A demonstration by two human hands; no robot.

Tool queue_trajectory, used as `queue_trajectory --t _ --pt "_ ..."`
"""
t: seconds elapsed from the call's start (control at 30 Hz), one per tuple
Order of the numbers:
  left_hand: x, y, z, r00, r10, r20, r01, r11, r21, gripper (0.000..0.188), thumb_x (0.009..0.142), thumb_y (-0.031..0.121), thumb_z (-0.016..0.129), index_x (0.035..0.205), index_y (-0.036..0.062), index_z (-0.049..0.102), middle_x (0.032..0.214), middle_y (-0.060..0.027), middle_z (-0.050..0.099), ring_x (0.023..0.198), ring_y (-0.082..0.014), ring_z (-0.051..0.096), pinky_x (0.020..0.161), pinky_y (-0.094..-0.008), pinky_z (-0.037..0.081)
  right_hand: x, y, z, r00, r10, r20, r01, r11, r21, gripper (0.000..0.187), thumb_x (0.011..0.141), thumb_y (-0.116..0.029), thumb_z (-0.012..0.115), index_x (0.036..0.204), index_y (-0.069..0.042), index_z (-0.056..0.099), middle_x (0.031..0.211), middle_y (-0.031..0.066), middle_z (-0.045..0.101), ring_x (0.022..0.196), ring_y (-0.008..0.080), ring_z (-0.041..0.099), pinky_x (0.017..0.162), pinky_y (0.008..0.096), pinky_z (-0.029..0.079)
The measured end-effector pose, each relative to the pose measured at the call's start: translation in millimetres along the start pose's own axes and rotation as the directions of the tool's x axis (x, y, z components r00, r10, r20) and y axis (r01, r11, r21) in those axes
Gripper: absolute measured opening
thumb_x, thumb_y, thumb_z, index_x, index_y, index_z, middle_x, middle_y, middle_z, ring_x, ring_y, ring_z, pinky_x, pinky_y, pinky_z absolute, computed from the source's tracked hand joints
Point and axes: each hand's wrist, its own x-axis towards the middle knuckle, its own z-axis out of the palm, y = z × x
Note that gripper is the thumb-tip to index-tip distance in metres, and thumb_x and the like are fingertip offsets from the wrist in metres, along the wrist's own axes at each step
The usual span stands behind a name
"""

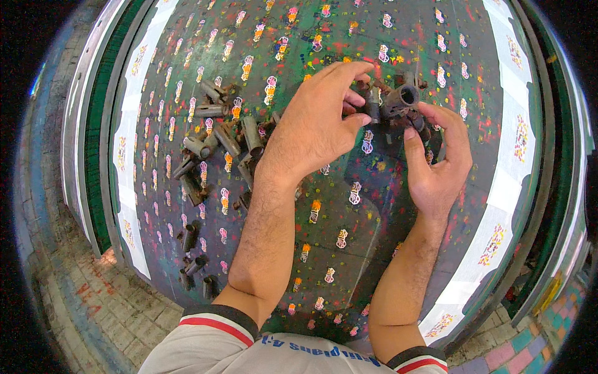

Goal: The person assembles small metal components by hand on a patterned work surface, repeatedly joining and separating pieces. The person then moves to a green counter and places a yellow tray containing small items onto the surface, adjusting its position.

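Observation:
My left hand [317, 121] is over the middle of a long printing table [386, 206], thumb and curled fingers apart. Its fingertips are right beside a short dark tube [374, 106] in a small cluster of metal pieces. From the right, my right hand [441, 159] has its thumb and forefinger around a dark, round-mouthed tube fitting [402, 98] in that cluster. The lower part of this fitting is hidden among other dark parts. Left of my left forearm lies a loose heap of similar short tube fittings [227, 140], partly behind the wrist.
Rows of small printed motifs and paint spots cover the dark tabletop. White printed strips [136, 81] [517, 143] run along both long sides. A few more tube fittings [196, 265] lie near the left front. Dark rails flank the table; brick paving [118, 280] shows beyond.

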Motion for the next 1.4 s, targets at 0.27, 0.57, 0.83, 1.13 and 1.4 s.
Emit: queue_trajectory --t 0.27,0.57,0.83,1.13,1.4 --pt "0.1 -4.5 -1.3 0.998 0.034 0.046 -0.035 0.999 0.015 0.073 0.092 -0.009 0.081 0.160 0.0069 0.061 0.146 -0.0150 0.071 0.123 -0.0253 0.077 0.105 -0.0404 0.063 -0.6 -0.2 0.1 1.000 -0.002 -0.001 0.002 1.000 -0.003 0.037 0.084 0.000 0.081 0.121 -0.004 0.080 0.120 0.0168 0.079 0.117 0.0358 0.074 0.106 0.0453 0.056" --pt "-16.1 11.5 -14.8 0.998 0.054 -0.019 -0.042 0.916 0.398 0.072 0.091 -0.008 0.081 0.158 0.0103 0.062 0.144 -0.0161 0.068 0.117 -0.0286 0.075 0.099 -0.0412 0.064 -0.3 -0.1 0.2 1.000 -0.005 -0.005 0.005 1.000 0.018 0.038 0.083 0.000 0.080 0.121 -0.004 0.080 0.120 0.0175 0.078 0.117 0.0364 0.074 0.107 0.0460 0.056" --pt "-66.0 41.7 -94.6 0.992 -0.078 -0.102 0.124 0.781 0.613 0.069 0.082 0.006 0.095 0.146 0.0051 0.069 0.138 -0.0183 0.073 0.127 -0.0401 0.070 0.106 -0.0477 0.058 -0.3 2.0 0.2 0.999 -0.023 -0.025 0.023 0.999 0.027 0.038 0.084 -0.001 0.080 0.121 -0.004 0.079 0.120 0.0172 0.078 0.116 0.0363 0.073 0.105 0.0455 0.056" --pt "-43.6 3.6 -77.3 0.974 -0.212 0.075 0.073 0.615 0.785 0.084 0.070 0.025 0.106 0.143 0.0071 0.069 0.135 -0.0171 0.070 0.130 -0.0433 0.067 0.114 -0.0495 0.054 -1.8 0.5 0.5 0.999 0.011 -0.037 -0.009 0.998 0.067 0.039 0.083 -0.001 0.080 0.122 -0.005 0.080 0.121 0.0161 0.079 0.117 0.0357 0.074 0.106 0.0459 0.055" --pt "-25.9 9.0 -45.6 0.990 0.126 -0.070 -0.078 0.877 0.473 0.069 0.080 0.016 0.098 0.141 0.0028 0.069 0.129 -0.0193 0.069 0.122 -0.0441 0.068 0.105 -0.0514 0.056 -0.6 4.6 -1.4 0.998 -0.026 -0.059 0.028 0.999 0.034 0.042 0.081 -0.004 0.082 0.123 -0.008 0.080 0.121 0.0147 0.079 0.118 0.0372 0.073 0.108 0.0478 0.054"
